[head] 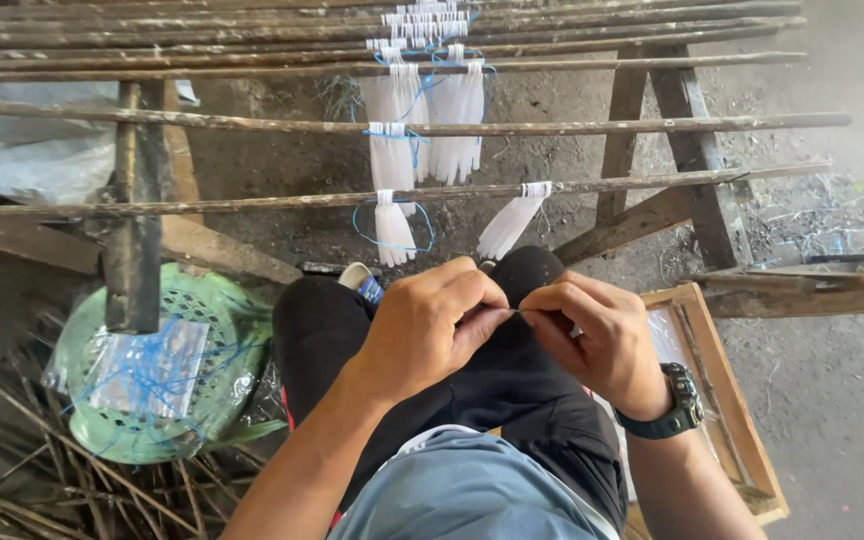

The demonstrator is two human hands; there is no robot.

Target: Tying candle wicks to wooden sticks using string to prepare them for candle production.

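Pinching tight, both hands meet over the person's lap, right in the near middle of the view. The left hand [430,322] has its grip pressed together, thumb against forefinger, nipping one end of a thin pale strand [513,311]. The right hand [592,335], with a dark wristwatch [676,403] on its wrist, mirrors it: fingertips closed on the other end, the two grips almost touching. What the strand is made of is too small to tell.

Beyond the hands, long wooden poles [452,128] run left to right across a rack, and white bundles [392,228] hang from them, tied with blue string. A green plastic basket [207,300] sits on the ground at the left, with a clear bag lying on it. A wooden frame [722,380] lies at the right, just beside the knee.
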